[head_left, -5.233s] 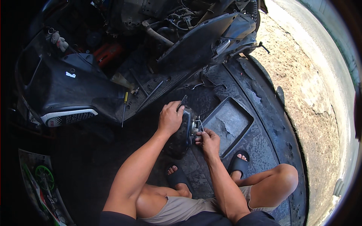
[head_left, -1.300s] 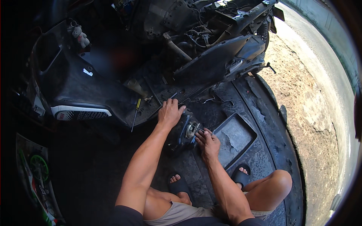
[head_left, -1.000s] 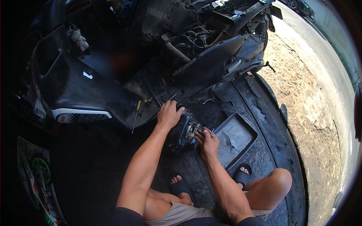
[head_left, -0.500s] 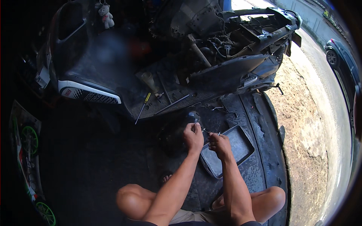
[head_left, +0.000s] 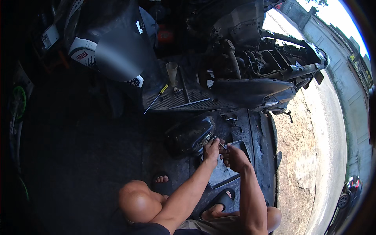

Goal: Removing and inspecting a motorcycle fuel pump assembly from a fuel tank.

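A dark, rounded tank-like part [head_left: 186, 135] lies on the ground ahead of me, with a small metal fitting [head_left: 207, 138] at its right end. My left hand [head_left: 212, 149] is closed right beside that fitting; what its fingers pinch is too small to make out. Just to its right, my right hand [head_left: 235, 157] has its fingers curled around a slim metal tool [head_left: 222, 146], whose tip points toward the left hand. Under both hands is a shallow metal tray [head_left: 225, 181], partly covered by them.
A partly stripped scooter [head_left: 254, 92] stands across the far side. On its footboard [head_left: 156, 102] are a yellow-handled screwdriver [head_left: 161, 93], a clear cup [head_left: 171, 73] and a T-handle wrench [head_left: 187, 102]. Bent dark pieces [head_left: 231, 117] lie beyond the tray. A green-rimmed wheel [head_left: 18, 102] is at the left.
The view has shifted, and the dark part with its fitting shows more fully. My hands now sit closer together, beside the fitting and over the tray.
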{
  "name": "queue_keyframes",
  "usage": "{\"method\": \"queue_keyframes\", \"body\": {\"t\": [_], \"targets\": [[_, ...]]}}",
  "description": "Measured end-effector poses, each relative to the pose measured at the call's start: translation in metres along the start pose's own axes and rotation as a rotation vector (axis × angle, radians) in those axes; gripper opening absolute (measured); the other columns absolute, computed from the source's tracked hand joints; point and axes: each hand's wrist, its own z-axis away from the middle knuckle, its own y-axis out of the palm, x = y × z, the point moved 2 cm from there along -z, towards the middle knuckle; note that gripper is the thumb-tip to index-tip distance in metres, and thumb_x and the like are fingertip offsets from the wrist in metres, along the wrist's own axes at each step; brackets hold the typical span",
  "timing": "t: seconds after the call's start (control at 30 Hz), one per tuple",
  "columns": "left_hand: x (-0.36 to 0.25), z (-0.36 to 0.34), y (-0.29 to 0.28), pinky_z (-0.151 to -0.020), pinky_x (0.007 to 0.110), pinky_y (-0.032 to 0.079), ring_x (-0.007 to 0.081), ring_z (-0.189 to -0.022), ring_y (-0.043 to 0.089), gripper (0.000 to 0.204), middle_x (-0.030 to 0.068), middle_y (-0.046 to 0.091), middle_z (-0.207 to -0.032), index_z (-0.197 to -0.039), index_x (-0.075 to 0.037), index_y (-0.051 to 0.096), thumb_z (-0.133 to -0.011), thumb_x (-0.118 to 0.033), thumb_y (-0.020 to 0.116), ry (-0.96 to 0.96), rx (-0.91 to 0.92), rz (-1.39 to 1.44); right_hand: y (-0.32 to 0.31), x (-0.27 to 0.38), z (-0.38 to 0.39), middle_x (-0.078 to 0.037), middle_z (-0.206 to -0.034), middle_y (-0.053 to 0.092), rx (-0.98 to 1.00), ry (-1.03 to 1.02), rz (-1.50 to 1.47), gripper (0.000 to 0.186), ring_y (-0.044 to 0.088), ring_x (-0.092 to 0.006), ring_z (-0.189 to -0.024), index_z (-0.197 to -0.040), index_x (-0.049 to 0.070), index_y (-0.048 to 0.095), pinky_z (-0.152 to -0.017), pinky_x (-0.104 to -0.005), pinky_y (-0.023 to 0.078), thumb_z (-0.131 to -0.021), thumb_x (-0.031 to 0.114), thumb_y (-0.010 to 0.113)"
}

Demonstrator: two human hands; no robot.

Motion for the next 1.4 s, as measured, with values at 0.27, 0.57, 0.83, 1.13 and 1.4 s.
{"method": "queue_keyframes", "body": {"t": [0.27, 0.57, 0.83, 1.13, 1.4], "targets": [[0.005, -0.003, -0.003, -0.069, 0.033, 0.052, 0.0126, -0.071, 0.063, 0.019, -0.0013, 0.067, -0.081, -0.087, -0.015, 0.066, -0.093, -0.032, 0.07, -0.05, -0.109, -0.038, 0.012, 0.007, -0.007, -0.016, -0.1, 0.071, -0.24, -0.537, 1.372, 0.025, 0.07, -0.0311, -0.085, -0.11, 0.004, 0.071, -0.072, -0.0379, 0.056, -0.088, 0.009, 0.059], [0.004, 0.0, 0.014, -0.074, 0.032, 0.051, 0.0135, -0.078, 0.064, 0.019, 0.0003, 0.068, -0.085, -0.092, -0.009, 0.067, -0.1, -0.023, 0.058, -0.014, -0.117, -0.044, -0.004, 0.033, -0.033, -0.03, -0.087, 0.066, -0.158, -0.35, 1.467, 0.039, 0.065, -0.0476, -0.086, -0.096, 0.004, 0.074, -0.078, -0.0503, 0.053, -0.095, 0.034, 0.049], [0.003, -0.005, -0.002, -0.071, 0.031, 0.048, 0.0132, -0.078, 0.063, 0.017, 0.0002, 0.067, -0.086, -0.094, -0.01, 0.068, -0.097, -0.026, 0.063, 0.01, -0.116, -0.058, 0.024, 0.041, -0.034, -0.027, -0.079, 0.066, -0.406, -0.274, 1.564, 0.038, 0.067, -0.045, -0.078, -0.085, 0.002, 0.073, -0.065, -0.0493, 0.053, -0.088, 0.039, 0.063], [0.009, -0.004, 0.002, -0.078, 0.029, 0.047, 0.0137, -0.083, 0.061, 0.017, 0.0015, 0.066, -0.09, -0.101, -0.008, 0.068, -0.096, -0.025, 0.066, -0.022, -0.086, 0.119, 0.003, 0.027, -0.053, -0.025, -0.082, 0.069, -0.427, -0.362, 1.52, 0.035, 0.068, -0.0427, -0.084, -0.084, 0.003, 0.074, -0.072, -0.0493, 0.054, -0.085, 0.036, 0.065], [0.01, -0.001, 0.004, -0.085, 0.039, 0.046, 0.0158, -0.098, 0.061, 0.018, 0.0024, 0.067, -0.099, -0.108, -0.012, 0.067, -0.096, -0.025, 0.064, -0.111, -0.161, 0.132, 0.007, 0.033, -0.047, -0.024, -0.081, 0.069, -0.319, -0.322, 1.461, 0.033, 0.068, -0.0419, -0.082, -0.088, 0.005, 0.074, -0.071, -0.0475, 0.054, -0.086, 0.036, 0.063]]}}
